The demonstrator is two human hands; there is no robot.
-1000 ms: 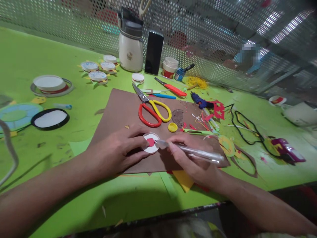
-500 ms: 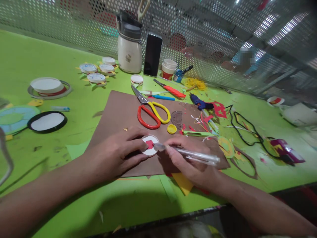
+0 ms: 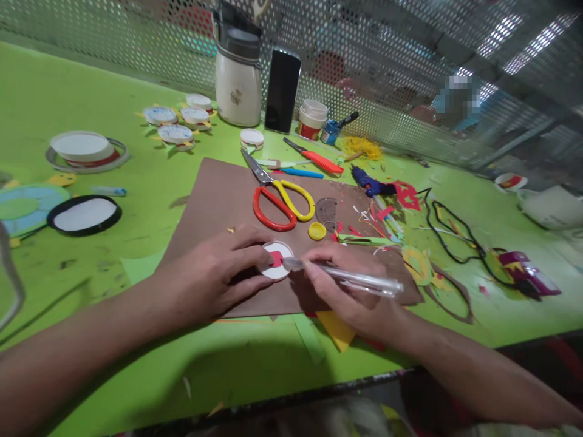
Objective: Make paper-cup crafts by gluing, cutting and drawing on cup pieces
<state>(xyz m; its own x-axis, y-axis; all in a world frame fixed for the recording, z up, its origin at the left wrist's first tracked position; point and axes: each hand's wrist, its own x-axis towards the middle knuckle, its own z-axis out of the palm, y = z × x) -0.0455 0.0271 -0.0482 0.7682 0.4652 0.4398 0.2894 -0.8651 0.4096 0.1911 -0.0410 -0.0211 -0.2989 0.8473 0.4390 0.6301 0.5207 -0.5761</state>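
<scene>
My left hand (image 3: 228, 264) is closed around the edge of a small white disc (image 3: 283, 250), one fingertip resting on it. A red paper shape (image 3: 276, 260) lies in the disc's middle. In my right hand (image 3: 344, 276) is a clear-barrelled pen (image 3: 364, 278), its tip at the right side of the red shape. Under both hands lies a brown sheet (image 3: 209, 194). Just beyond them are scissors (image 3: 277, 197) with one red and one yellow handle, a yellow cap (image 3: 317, 230) and a clear protractor (image 3: 327, 212).
A red-handled knife (image 3: 323, 161), a blue pen (image 3: 300, 173) and a blue glue gun (image 3: 371, 182) lie further back. Behind stand a white flask (image 3: 238, 85) and a phone (image 3: 282, 91). Several decorated discs (image 3: 175, 135) sit back left. A black cord (image 3: 449, 243) loops at right.
The view has tipped slightly, so most things appear a little higher. Both hands keep their hold, and the pen tip stays at the red shape.
</scene>
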